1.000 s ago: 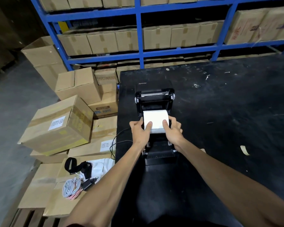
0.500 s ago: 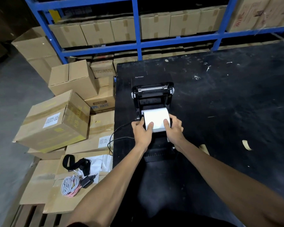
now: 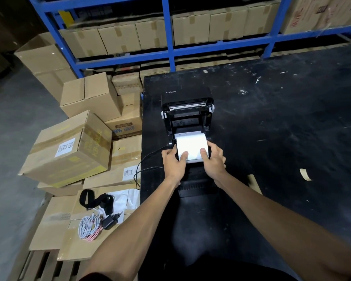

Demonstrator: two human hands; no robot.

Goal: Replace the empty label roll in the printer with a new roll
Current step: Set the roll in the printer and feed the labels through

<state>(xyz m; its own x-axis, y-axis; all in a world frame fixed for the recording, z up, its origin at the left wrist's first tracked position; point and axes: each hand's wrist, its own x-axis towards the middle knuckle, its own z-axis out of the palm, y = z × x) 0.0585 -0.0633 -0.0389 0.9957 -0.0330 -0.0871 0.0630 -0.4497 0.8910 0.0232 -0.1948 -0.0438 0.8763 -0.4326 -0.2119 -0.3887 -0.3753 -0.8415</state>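
Head view: the white label roll [image 3: 192,148] lies in the open Xprinter label printer [image 3: 187,126] (lid tipped back), its long axis running left to right. The left hand [image 3: 173,162] and right hand [image 3: 213,160] pinch its ends, thumbs on top; it seems partly seated.

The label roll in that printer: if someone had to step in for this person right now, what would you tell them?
Left hand: gripping the left end of the white label roll.
Right hand: gripping its right end.
The roll sits in the bay of the printer, whose lid stands open, on the black table.
Done: new roll brought to the bay.
Left: seat it, feed the paper forward, close the lid.
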